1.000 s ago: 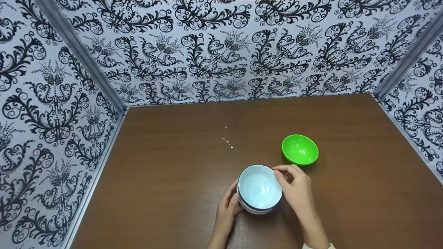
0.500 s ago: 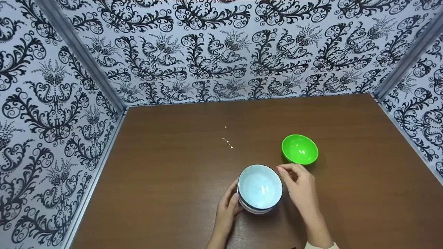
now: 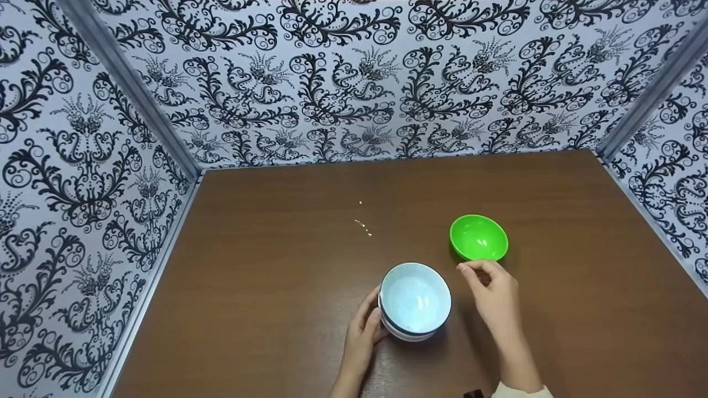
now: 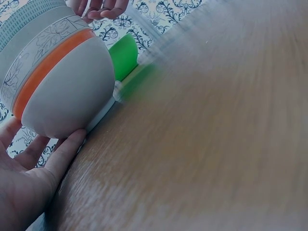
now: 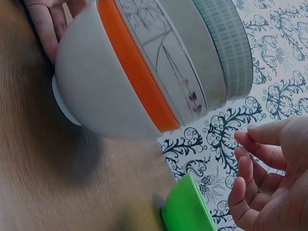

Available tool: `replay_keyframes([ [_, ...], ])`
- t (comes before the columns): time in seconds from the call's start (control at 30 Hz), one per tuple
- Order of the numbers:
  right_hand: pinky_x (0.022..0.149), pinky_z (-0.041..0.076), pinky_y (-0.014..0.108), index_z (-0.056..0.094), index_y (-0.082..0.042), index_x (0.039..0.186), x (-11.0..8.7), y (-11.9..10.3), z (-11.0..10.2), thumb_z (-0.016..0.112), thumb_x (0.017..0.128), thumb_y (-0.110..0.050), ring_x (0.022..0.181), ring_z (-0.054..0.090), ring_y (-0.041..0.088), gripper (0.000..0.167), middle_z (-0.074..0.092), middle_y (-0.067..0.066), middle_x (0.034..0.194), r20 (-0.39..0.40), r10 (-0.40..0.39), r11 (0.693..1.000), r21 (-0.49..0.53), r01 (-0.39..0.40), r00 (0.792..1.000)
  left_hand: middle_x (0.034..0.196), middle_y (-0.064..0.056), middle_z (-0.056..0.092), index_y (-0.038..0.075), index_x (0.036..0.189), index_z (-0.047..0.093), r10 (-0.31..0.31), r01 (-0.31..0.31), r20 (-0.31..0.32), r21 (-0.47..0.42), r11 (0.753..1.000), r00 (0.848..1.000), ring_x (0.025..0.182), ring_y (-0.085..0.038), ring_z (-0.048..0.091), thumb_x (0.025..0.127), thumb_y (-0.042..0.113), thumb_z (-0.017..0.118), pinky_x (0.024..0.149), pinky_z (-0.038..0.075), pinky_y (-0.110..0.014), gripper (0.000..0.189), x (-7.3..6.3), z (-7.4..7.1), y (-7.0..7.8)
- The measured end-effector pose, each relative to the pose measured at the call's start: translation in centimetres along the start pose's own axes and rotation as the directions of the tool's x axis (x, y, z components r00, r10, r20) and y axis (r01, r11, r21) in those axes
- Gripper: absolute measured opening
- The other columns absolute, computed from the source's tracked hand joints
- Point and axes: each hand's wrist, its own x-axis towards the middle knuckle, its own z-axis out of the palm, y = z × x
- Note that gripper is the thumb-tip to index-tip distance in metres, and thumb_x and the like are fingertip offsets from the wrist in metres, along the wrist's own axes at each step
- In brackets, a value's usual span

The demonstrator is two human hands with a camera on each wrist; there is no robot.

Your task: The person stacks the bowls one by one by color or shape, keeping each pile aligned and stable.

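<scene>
A stack of nested bowls (image 3: 416,298) stands on the table. In the right wrist view its lowest bowl (image 5: 96,72) is white with an orange band, a flower-patterned one (image 5: 166,57) sits inside, and a teal-patterned bowl (image 5: 231,43) tops the stack. My left hand (image 3: 360,334) holds the stack from its left side, fingers curved around the lowest bowl near its base. To the right of the stack, my right hand (image 3: 495,290) hovers with loosely bent fingers and nothing between them. Its fingertips overlap the near edge of a green bowl (image 3: 479,237) in the head view.
The brown table (image 3: 265,276) meets a patterned back wall (image 3: 359,88) and side walls. Several tiny pale specks (image 3: 363,225) lie beyond the bowls. A small dark object (image 3: 473,393) shows at the bottom edge beside the right sleeve (image 3: 522,391).
My right hand has let go of the top bowl's rim and drawn away to the right, toward the green bowl. The left hand and the stack stay in place.
</scene>
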Motion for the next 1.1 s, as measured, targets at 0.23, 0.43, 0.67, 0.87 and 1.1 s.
replay_keyframes([
  [0.23, 0.061, 0.044, 0.013, 0.077, -0.008, 0.091, 0.5, 0.7, -0.4, 0.073, 0.091, -0.014, 0.068, 0.055, 0.001, 0.007, 0.072, 0.001, 0.086, -0.017, 0.027, 1.0, -0.015, -0.028, 0.999, 0.158, -0.018, 0.038, 0.01, 0.149, 0.045, -0.006, 0.006, 0.004, -0.004, 1.0, 1.0, 0.139, -0.034, 0.045, 0.104, 0.028, 0.05, 0.093, 0.058, -0.041, 0.049, 0.0, -0.1, -0.1],
  [0.43, 0.061, 0.043, 0.013, 0.076, -0.008, 0.095, 0.7, 1.5, -0.7, 0.071, 0.092, -0.019, 0.069, 0.054, -0.002, 0.012, 0.073, 0.006, 0.092, -0.02, 0.05, 0.998, -0.047, -0.051, 0.999, 0.158, -0.017, 0.039, 0.011, 0.149, 0.046, -0.015, 0.015, -0.001, 0.006, 1.0, 1.0, 0.139, -0.033, 0.046, 0.104, 0.028, 0.05, 0.094, 0.058, -0.041, 0.049, 0.0, -0.1, 0.0],
  [0.67, 0.061, 0.043, 0.014, 0.076, -0.008, 0.096, 0.9, 2.4, -1.1, 0.071, 0.093, -0.02, 0.07, 0.055, 0.0, 0.014, 0.073, 0.007, 0.092, -0.039, 0.07, 0.995, -0.066, -0.073, 0.997, 0.158, -0.016, 0.039, 0.012, 0.149, 0.046, -0.012, 0.012, 0.001, 0.0, 1.0, 1.0, 0.138, -0.033, 0.046, 0.104, 0.028, 0.05, 0.094, 0.058, -0.041, 0.048, 0.0, -0.1, -0.1],
  [0.87, 0.064, 0.044, 0.014, 0.076, -0.008, 0.1, 1.0, 3.1, -1.4, 0.069, 0.094, -0.025, 0.072, 0.056, -0.007, 0.019, 0.075, 0.011, 0.096, -0.033, 0.117, 0.99, -0.079, -0.119, 0.993, 0.158, -0.016, 0.04, 0.011, 0.149, 0.046, -0.011, 0.011, 0.002, 0.0, 1.0, 1.0, 0.139, -0.032, 0.046, 0.104, 0.028, 0.05, 0.094, 0.058, -0.039, 0.048, 0.0, -0.1, -0.1],
  [1.1, 0.065, 0.045, 0.015, 0.075, -0.008, 0.104, 0.9, 3.7, -1.8, 0.068, 0.095, -0.029, 0.073, 0.057, -0.008, 0.024, 0.076, 0.012, 0.102, -0.018, 0.156, 0.985, -0.066, -0.157, 0.988, 0.159, -0.015, 0.038, 0.011, 0.15, 0.045, -0.018, 0.018, -0.004, 0.013, 1.0, 1.0, 0.142, -0.032, 0.042, 0.104, 0.029, 0.05, 0.095, 0.057, -0.037, 0.049, -0.1, -0.1, 0.0],
])
